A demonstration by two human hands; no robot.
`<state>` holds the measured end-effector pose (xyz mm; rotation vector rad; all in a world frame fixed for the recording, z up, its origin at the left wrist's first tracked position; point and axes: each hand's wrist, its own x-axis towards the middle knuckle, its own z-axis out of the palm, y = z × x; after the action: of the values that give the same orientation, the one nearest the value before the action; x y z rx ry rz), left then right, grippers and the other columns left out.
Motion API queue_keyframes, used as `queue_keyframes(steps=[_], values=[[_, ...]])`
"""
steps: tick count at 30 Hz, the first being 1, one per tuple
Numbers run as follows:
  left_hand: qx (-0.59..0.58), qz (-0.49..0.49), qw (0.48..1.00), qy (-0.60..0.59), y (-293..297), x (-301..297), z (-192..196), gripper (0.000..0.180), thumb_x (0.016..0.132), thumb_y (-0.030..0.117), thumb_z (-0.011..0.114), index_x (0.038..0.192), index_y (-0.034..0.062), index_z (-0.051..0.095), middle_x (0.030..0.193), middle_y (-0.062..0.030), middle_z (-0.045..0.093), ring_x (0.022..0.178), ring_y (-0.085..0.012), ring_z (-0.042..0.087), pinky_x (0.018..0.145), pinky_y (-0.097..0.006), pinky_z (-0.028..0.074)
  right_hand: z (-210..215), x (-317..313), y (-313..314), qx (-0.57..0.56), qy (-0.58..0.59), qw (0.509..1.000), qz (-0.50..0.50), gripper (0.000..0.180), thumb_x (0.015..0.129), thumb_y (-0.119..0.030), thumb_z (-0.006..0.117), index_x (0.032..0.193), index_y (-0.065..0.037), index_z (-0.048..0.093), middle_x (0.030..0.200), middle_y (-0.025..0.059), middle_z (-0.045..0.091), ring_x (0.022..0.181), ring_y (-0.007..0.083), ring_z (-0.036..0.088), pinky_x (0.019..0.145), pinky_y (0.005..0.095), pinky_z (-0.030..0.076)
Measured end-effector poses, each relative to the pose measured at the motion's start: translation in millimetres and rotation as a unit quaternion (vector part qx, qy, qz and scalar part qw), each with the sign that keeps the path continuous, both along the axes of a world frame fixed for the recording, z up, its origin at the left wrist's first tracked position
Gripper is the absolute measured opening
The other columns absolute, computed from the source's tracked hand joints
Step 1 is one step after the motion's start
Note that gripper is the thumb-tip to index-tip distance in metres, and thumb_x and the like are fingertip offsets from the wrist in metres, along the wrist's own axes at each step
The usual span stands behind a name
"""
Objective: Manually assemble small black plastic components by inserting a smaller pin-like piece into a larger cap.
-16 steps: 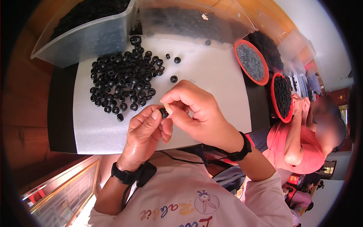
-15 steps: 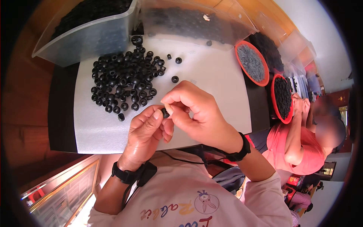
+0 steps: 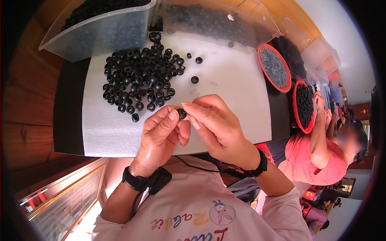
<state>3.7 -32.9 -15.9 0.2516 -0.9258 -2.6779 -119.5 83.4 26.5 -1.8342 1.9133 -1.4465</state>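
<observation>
My left hand (image 3: 161, 128) pinches a small round black plastic piece (image 3: 182, 114) with a hole through it, held between thumb and forefinger above the near part of the white sheet. At the right of this piece is my right hand (image 3: 219, 126). Its forefinger tip touches or nearly touches the top of the piece, while the thumb tip stands a little apart below, and I see nothing between them. Just beyond my hands lies a loose heap of similar black pieces (image 3: 136, 76). One single piece (image 3: 194, 80) rests to the right of the heap.
Two clear plastic bins, one (image 3: 100, 38) at the far left and another (image 3: 225, 30) beside it, hold more black pieces. Red-rimmed trays with grey bits (image 3: 274, 67) and black parts (image 3: 304, 105) stand at the right. A co-worker in a pink shirt (image 3: 305, 154) sits there.
My right thumb has come away from the black piece, and the right fingers have spread. The piece shows more fully in my left hand. The view has shifted slightly.
</observation>
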Motion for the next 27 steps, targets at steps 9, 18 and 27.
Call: queue_keyframes(steps=[9,18,27], values=[[-0.029,0.002,0.999,-0.037,2.3,2.8,6.0,0.029,0.1,0.028,0.048,0.107,0.0008,0.057,0.075,-0.0028,0.058,0.065,-0.0098,0.052,0.06,-0.023,0.043,2.5,2.7,10.5,0.042,0.001,0.999,0.024,0.045,0.08,0.014,0.051,0.123,0.0,0.056,0.11,0.0138,0.051,0.081,0.0216,0.062,0.066,0.029,0.051],[-0.051,-0.021,0.998,-0.025,3.7,3.7,5.7,0.032,0.1,0.031,0.048,0.107,0.0012,0.055,0.079,-0.0034,0.058,0.069,-0.01,0.051,0.062,-0.024,0.043,6.2,-6.6,16.6,0.074,-0.025,0.994,0.075,0.046,0.078,0.01,0.055,0.123,0.001,0.056,0.106,0.0138,0.053,0.08,0.0247,0.062,0.069,0.0294,0.051],[-0.073,-0.036,0.996,-0.027,4.6,4.3,7.0,0.029,0.1,0.029,0.048,0.104,0.0004,0.054,0.079,-0.0036,0.057,0.07,-0.01,0.051,0.064,-0.024,0.042,19.3,-78.7,-24.9,0.201,0.161,0.965,-0.048,0.012,0.085,-0.01,0.06,0.091,0.0,0.056,0.088,0.0155,0.058,0.08,0.0372,0.059,0.067,0.0438,0.047]])
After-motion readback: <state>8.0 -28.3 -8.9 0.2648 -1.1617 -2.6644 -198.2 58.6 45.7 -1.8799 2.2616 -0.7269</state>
